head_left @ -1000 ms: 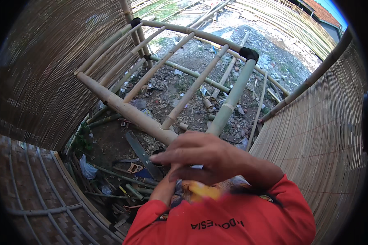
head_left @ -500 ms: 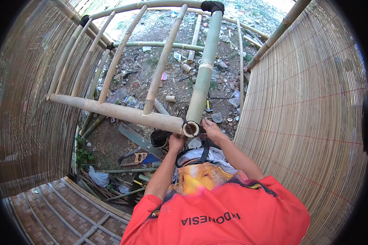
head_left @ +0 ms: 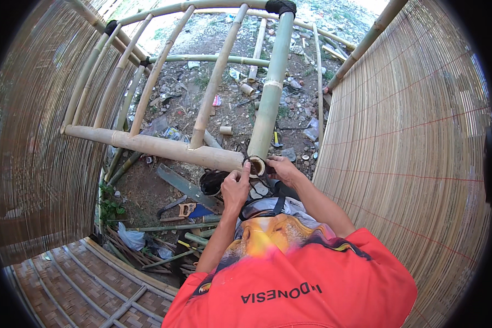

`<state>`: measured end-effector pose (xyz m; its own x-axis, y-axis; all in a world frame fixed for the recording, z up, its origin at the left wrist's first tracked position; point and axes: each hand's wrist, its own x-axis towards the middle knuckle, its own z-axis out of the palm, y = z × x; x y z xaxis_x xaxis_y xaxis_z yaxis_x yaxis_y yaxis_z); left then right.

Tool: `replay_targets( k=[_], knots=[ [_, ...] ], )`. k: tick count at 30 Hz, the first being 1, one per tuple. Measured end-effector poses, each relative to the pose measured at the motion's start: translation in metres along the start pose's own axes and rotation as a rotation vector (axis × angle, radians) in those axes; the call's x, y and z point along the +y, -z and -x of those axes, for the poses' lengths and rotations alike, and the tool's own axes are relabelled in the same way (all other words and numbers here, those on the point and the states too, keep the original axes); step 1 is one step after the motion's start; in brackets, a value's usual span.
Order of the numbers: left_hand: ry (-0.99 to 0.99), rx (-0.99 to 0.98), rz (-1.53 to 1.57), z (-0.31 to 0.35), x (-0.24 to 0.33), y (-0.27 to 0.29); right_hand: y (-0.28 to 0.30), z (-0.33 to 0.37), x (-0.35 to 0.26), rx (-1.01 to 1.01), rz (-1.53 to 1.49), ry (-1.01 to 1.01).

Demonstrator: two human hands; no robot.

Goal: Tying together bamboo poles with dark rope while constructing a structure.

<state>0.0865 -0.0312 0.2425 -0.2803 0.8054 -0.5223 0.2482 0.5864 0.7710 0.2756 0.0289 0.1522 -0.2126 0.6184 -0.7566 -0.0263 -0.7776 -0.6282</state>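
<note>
Two bamboo poles meet at a corner just in front of me: a pale horizontal pole [head_left: 164, 146] from the left and a thicker greenish pole [head_left: 270, 104] running away from me, its hollow end facing me. Dark fibre cord [head_left: 246, 159] is wound around this joint. My left hand [head_left: 235, 188] is closed at the lower left of the joint, a digit raised against the cord. On the other side, my right hand [head_left: 283, 169] pinches dark strands beside the hollow end. Upright bamboo slats [head_left: 217, 82] rise from the pale pole.
Below left stand a bucket of black fibre [head_left: 212, 183], a plank [head_left: 183, 185] and a handsaw [head_left: 194, 210] with a wooden handle. A yellow-handled tool [head_left: 277, 140] lies on littered ground. Slatted blinds [head_left: 388, 158] hang at both sides; a woven panel [head_left: 82, 290] is lower left.
My left hand has come up from beneath the joint to its front, onto the cord. My right hand has stayed beside the pole end and now pinches dark strands there.
</note>
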Motion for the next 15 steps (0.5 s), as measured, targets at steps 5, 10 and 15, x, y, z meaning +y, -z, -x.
replay_targets(
  k=[5, 10, 15],
  knots=[
    [-0.187, 0.198, -0.3, -0.007, 0.015, -0.01, 0.002, 0.003, -0.007, -0.059, -0.079, -0.062],
    [-0.181, 0.164, -0.375, -0.027, 0.013, -0.016, 0.003, -0.01, -0.016, -0.09, 0.119, -0.045],
    [-0.118, 0.173, -0.441, -0.024, 0.024, -0.018, 0.002, -0.019, -0.016, -0.097, 0.217, -0.094]
  ],
)
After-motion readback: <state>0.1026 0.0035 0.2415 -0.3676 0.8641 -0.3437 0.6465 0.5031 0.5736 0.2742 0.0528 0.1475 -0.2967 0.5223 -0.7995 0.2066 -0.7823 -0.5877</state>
